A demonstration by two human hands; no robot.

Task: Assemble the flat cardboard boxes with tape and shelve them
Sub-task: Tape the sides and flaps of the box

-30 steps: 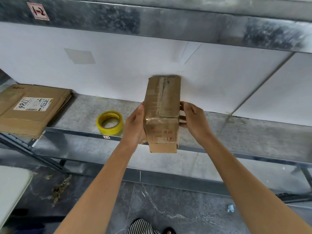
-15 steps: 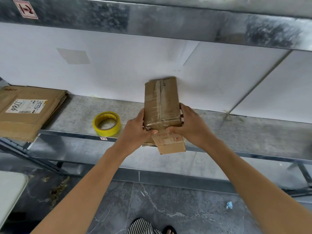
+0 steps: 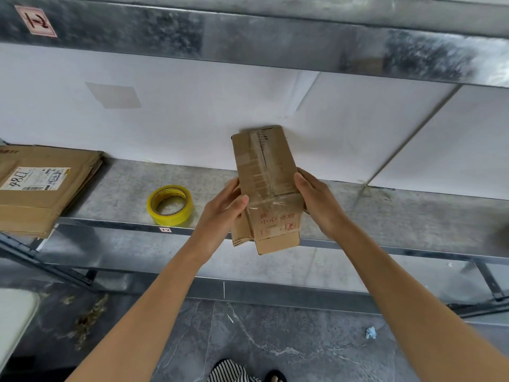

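Observation:
A small brown cardboard box (image 3: pixel 264 172), its top seam covered with clear tape, is held over the metal shelf (image 3: pixel 385 216) with its far end near the white back wall. My left hand (image 3: pixel 223 208) grips its left side, thumb over the near taped corner. My right hand (image 3: pixel 316 202) holds its right side, thumb on the top edge. Untaped flaps hang open at the near end, below red print. A yellow tape roll (image 3: pixel 170 205) lies flat on the shelf to the left of the box.
A stack of flat cardboard boxes (image 3: pixel 41 186) with a white label lies at the shelf's left end. An upper shelf beam (image 3: pixel 248 37) runs overhead. Grey stone floor (image 3: pixel 275 340) below holds scraps; a pale surface (image 3: pixel 13 321) shows at the lower left.
The box has tilted and turned slightly, its near end now lower and angled right. My thumbs have shifted from the near end face toward the box's sides and top.

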